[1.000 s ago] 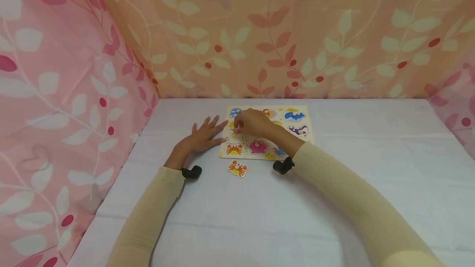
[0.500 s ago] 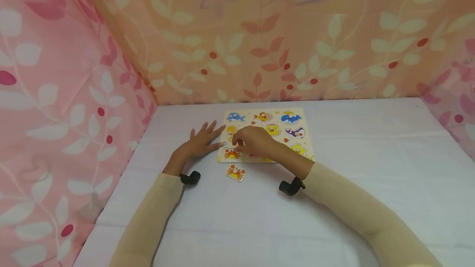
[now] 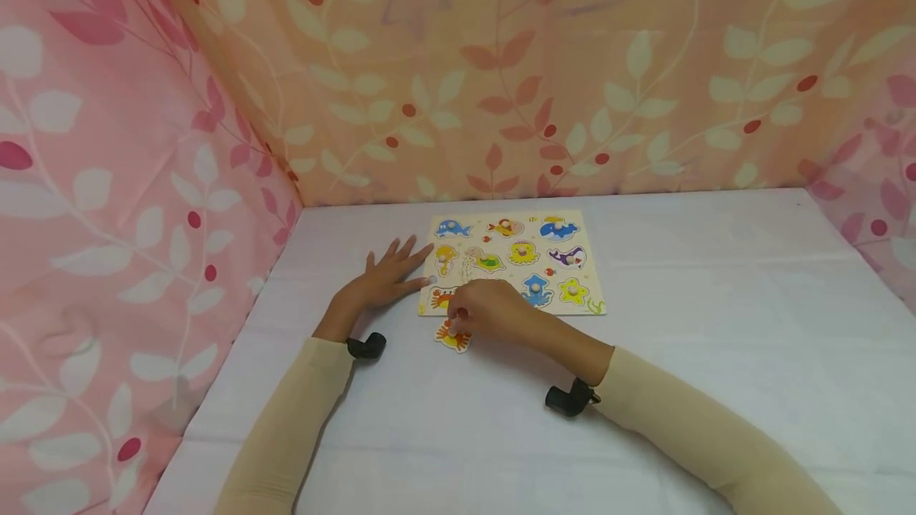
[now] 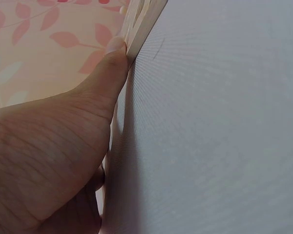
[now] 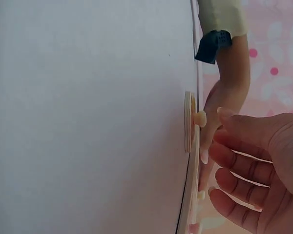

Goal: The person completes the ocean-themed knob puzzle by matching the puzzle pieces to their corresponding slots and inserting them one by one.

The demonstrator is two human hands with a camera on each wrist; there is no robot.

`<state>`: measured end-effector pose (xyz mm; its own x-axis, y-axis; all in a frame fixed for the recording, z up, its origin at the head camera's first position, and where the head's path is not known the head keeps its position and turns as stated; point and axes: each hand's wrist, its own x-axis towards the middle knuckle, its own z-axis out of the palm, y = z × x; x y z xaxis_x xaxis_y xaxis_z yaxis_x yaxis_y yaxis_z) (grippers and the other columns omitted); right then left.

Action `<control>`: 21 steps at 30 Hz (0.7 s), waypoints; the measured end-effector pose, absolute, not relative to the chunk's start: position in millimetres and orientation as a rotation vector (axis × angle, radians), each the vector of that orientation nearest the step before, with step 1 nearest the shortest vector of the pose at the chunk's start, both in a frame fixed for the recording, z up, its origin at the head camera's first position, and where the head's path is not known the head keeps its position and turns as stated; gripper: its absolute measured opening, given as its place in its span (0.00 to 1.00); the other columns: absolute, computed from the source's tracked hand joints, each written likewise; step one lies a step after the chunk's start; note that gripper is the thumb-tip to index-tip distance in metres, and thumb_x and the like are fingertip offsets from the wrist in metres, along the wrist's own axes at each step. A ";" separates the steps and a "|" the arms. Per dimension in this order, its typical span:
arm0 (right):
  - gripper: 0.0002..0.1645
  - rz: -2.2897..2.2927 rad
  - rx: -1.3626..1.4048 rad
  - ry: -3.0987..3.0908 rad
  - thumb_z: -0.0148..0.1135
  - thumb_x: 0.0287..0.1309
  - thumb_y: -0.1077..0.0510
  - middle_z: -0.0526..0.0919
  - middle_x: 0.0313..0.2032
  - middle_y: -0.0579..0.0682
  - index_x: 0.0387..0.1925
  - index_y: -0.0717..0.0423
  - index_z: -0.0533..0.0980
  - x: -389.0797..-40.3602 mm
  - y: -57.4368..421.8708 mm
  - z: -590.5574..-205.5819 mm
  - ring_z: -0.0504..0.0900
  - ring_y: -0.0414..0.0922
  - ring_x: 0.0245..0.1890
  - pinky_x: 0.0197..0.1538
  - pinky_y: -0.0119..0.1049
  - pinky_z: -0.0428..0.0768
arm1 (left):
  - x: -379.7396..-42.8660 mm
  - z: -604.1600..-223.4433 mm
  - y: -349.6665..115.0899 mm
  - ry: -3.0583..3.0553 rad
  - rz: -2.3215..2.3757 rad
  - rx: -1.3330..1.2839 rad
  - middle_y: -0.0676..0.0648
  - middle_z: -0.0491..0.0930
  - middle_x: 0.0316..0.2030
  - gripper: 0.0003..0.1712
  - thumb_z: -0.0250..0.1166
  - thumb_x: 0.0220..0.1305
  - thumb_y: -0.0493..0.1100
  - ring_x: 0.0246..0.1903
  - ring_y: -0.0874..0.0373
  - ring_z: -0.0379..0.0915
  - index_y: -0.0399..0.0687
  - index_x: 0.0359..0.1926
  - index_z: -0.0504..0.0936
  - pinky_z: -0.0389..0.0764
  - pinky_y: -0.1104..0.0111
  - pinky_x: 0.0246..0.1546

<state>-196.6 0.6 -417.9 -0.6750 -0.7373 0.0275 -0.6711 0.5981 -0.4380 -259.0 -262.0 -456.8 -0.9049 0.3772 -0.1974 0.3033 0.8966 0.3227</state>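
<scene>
A wooden peg puzzle board with sea animals lies flat on the white table. Just off its front edge is a loose orange crab piece with a round knob. My right hand hovers over that piece, fingers loosely bent. In the right wrist view a small gap separates thumb and fingertips from the knob. My left hand lies spread at the board's left side, its thumb touching the edge. The right hand covers part of the board's front row, beside a crab picture.
Knobbed pieces sit on the board, among them a squid, a starfish and a turtle. Patterned cloth hangs behind the table and along its left side. Each wrist wears a black camera.
My right hand has drawn back from the seahorse at the board's left side, across the front row, to above the loose crab piece. The left hand stays at the board's edge.
</scene>
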 end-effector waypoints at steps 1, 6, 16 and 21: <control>0.08 -0.630 -1.181 2.663 0.75 0.59 0.50 0.83 0.31 0.34 0.40 0.45 0.88 -195.1 0.3 -418.7 0.76 0.37 0.34 0.42 0.33 0.76 | -259.1 -456.4 -261.8 2.805 0.417 0.511 0.47 0.34 0.81 0.46 0.51 0.70 0.74 0.79 0.42 0.21 0.72 0.81 0.46 0.25 0.31 0.68; 0.08 -0.627 -1.197 2.655 0.74 0.59 0.50 0.82 0.30 0.34 0.40 0.45 0.88 -189.9 0.2 -420.0 0.76 0.36 0.32 0.41 0.34 0.75 | -259.8 -455.3 -261.7 2.794 0.408 0.502 0.48 0.33 0.81 0.46 0.50 0.70 0.74 0.79 0.42 0.21 0.73 0.81 0.45 0.24 0.32 0.68; 0.12 -0.639 -1.231 2.632 0.78 0.55 0.51 0.82 0.28 0.36 0.40 0.48 0.88 -184.6 0.1 -420.2 0.76 0.36 0.30 0.36 0.30 0.76 | -260.4 -456.3 -263.9 2.787 0.405 0.500 0.49 0.32 0.81 0.45 0.49 0.70 0.75 0.79 0.44 0.20 0.75 0.81 0.44 0.24 0.33 0.69; 0.13 -0.637 -1.226 2.628 0.78 0.55 0.49 0.81 0.28 0.34 0.41 0.47 0.88 -187.4 0.6 -425.1 0.76 0.35 0.30 0.37 0.29 0.76 | -259.8 -455.0 -263.4 2.788 0.425 0.500 0.48 0.32 0.81 0.46 0.50 0.70 0.75 0.79 0.43 0.20 0.74 0.81 0.45 0.24 0.32 0.68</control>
